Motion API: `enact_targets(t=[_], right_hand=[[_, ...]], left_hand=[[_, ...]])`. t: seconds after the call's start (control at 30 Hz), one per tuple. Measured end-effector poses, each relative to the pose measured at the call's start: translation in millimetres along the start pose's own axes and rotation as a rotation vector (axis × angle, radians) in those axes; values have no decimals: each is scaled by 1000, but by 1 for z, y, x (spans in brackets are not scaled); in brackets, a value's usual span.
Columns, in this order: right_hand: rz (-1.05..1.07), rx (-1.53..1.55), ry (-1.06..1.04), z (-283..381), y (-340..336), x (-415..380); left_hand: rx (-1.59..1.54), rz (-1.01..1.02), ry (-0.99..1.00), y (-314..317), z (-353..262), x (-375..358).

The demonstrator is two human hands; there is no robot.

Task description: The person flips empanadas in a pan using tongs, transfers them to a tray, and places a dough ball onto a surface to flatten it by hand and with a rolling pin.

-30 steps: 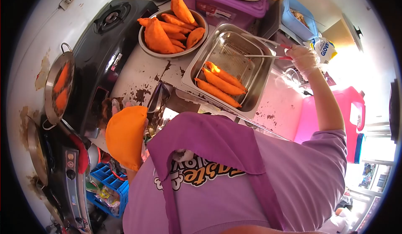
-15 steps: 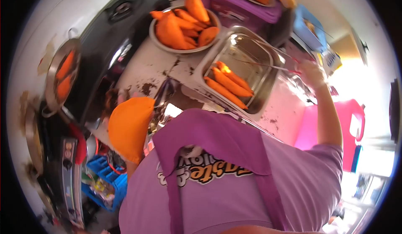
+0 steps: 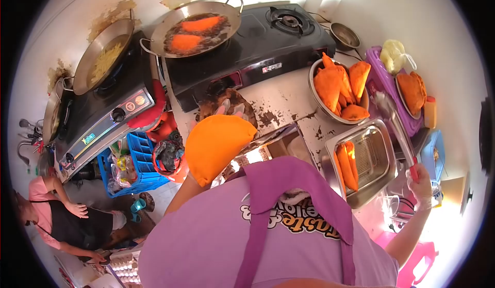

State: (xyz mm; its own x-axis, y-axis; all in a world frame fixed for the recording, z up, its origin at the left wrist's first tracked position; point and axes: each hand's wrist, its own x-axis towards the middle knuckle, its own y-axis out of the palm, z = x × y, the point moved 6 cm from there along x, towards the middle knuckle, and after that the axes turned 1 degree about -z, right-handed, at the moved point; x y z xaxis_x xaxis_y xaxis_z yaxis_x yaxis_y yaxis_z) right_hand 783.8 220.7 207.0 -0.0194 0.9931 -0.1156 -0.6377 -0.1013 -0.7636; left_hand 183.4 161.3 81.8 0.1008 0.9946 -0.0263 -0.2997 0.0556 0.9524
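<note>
On my gloved left hand (image 3: 225, 107) rests a large half-moon orange empanada (image 3: 217, 146); only the fingertips show past its far edge. My right hand (image 3: 421, 189), in a clear glove, grips metal tongs (image 3: 399, 128) by their red-tipped end. The tongs point up past the steel tray (image 3: 394, 170) with nothing visible in their jaws, though the tips are blurred. Several long orange pieces (image 3: 350, 165) lie along the left side of that tray. Behind it, a round bowl (image 3: 313, 79) is heaped with orange empanadas (image 3: 330, 84). Two orange empanadas (image 3: 201, 24) sit in oil in a wok (image 3: 161, 34).
The wok stands on a black gas stove (image 3: 206, 74). Left of it, another wok (image 3: 85, 63) holds pale yellow strips. A blue crate (image 3: 142, 154) is below. A co-worker (image 3: 77, 221) is at lower left. A purple box (image 3: 381, 76) is at right.
My view has swung left, bringing the stoves and the co-worker into sight. The empanada stays on my left hand. The tongs, earlier reaching over the tray, now point up beside it.
</note>
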Motion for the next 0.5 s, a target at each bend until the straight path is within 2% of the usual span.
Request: enact_targets(t=[0.13, 0.2, 0.23, 0.3, 0.4, 0.5], right_hand=[[61, 216, -185, 95, 46, 37], [73, 263, -181, 144, 76, 49], [67, 267, -141, 176, 91, 51], [105, 179, -292, 201, 115, 76], [134, 7, -361, 244, 145, 104], [176, -35, -357, 289, 182, 127]], left_hand=[[-24, 23, -21, 12, -18, -6], [358, 164, 36, 15, -38, -15], [361, 163, 33, 13, -48, -18], [529, 246, 82, 15, -67, -25], [558, 215, 153, 15, -93, -37], [596, 170, 278, 14, -119, -54]])
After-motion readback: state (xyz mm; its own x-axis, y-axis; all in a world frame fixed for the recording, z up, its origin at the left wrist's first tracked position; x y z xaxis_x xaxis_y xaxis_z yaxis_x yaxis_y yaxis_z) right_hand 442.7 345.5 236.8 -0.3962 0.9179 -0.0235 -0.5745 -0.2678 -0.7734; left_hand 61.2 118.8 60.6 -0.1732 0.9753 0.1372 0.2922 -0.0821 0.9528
